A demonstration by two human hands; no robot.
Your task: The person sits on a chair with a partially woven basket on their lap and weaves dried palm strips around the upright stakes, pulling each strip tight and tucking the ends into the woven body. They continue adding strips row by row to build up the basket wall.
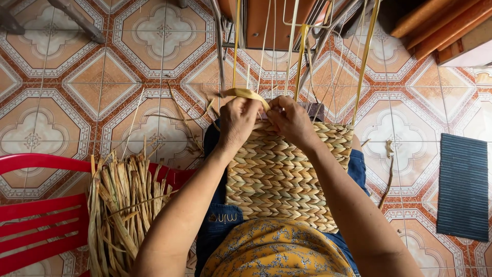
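Straw-coloured braided panel (287, 174) is resting on my lap, its working edge at the far side where both hands can reach it. My left hand (237, 122) is closing round a flat yellow strand (246, 94), pinching it taut over the edge. My right hand (293, 120) is pressing curled fingers onto the top row, steadying it among the upright wire stakes (300, 61). Spare dried strips (123, 205) are lying on the red chair (36, 215) at near left, within reach.

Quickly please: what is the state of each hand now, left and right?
Left hand: closed, pinching a flat straw strand at the top edge of the woven panel.
Right hand: closed on the same weaving edge; what its fingers grip cannot be told.
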